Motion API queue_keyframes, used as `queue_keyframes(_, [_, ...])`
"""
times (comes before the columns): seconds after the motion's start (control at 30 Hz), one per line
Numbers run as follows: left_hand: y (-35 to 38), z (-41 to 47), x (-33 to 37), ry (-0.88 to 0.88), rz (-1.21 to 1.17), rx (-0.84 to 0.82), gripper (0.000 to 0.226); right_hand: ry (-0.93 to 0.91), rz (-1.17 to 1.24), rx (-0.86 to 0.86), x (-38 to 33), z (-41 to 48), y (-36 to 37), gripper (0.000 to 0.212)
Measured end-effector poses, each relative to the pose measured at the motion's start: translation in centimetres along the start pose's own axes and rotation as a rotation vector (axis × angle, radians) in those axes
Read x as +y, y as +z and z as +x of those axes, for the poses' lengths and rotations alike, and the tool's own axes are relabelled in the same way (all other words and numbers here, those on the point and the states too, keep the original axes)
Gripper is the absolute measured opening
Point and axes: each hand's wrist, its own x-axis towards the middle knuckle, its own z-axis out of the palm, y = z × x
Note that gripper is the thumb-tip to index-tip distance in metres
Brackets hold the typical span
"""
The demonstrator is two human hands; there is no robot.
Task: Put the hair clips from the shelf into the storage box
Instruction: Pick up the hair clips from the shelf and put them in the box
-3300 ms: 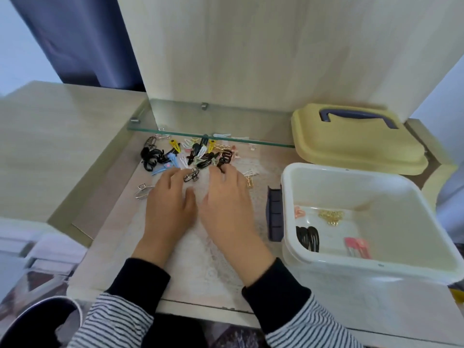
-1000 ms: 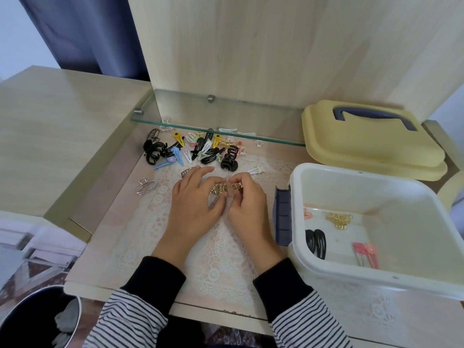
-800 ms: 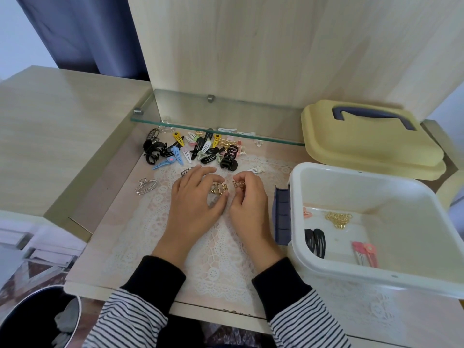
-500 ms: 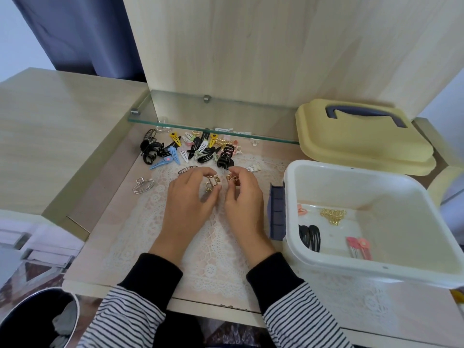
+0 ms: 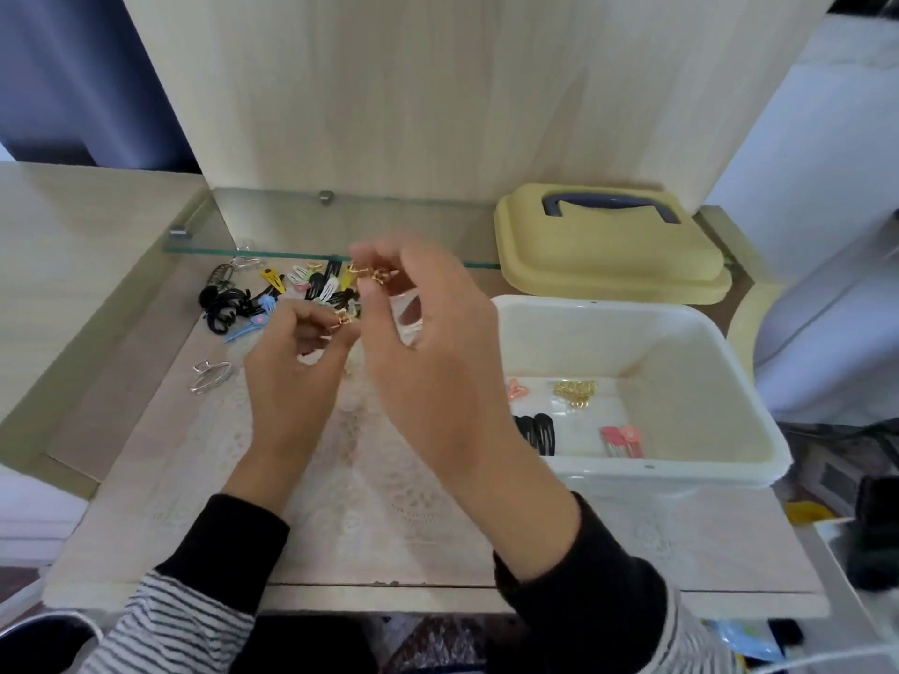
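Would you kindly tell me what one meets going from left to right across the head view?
Silver clip → left hand pinching a gold clip → right hand pinching gold clips → storage box.

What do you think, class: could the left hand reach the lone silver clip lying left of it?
Probably yes: the silver clip lies alone just beside the left hand, nothing between them, though that hand pinches a small gold clip.
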Motion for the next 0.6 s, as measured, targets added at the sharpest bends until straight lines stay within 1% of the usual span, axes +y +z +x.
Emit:
queue_keyframes(0.1, [1.0,0.9,4.2,0.06,-0.144,-0.02,0.026,0.049,-0.087,-0.147,-0.5,2.3,-5.0,0.019])
queue_keyframes(0.2, [2.6,1.2,8.2,0.04,-0.216,-0.154,0.021,0.151,-0.204,-0.242,0.3,4.3,-10.0,0.016])
queue_keyframes(0.27, [4.0,1.2,10.0,-0.042,-0.206,-0.302,0.022,0.254,-0.328,-0.377,1.5,5.1,-12.9,0.012])
queue_keyframes(0.33, [5.9,0.9,11.2,-0.09,-0.116,-0.48,0.021,0.344,-0.474,-0.539,3.3,5.6,-15.2,0.008])
queue_keyframes(0.4, [7.7,0.6,11.8,-0.051,0.023,-0.63,0.015,0.385,-0.64,-0.683,5.2,5.7,-16.6,0.008])
queue_keyframes(0.47, [9.2,0.4,12.1,0.003,0.147,-0.755,0.01,0.432,-0.77,-0.817,6.8,5.4,-17.2,0.013])
queue_keyframes(0.53, [10.8,0.3,12.1,0.053,0.275,-0.851,0.01,0.452,-0.874,-0.912,8.0,5.1,-17.3,0.018])
queue_keyframes(0.6, [12.3,0.1,11.9,0.124,0.42,-0.912,0.013,0.428,-0.98,-0.978,8.9,4.8,-17.0,0.02])
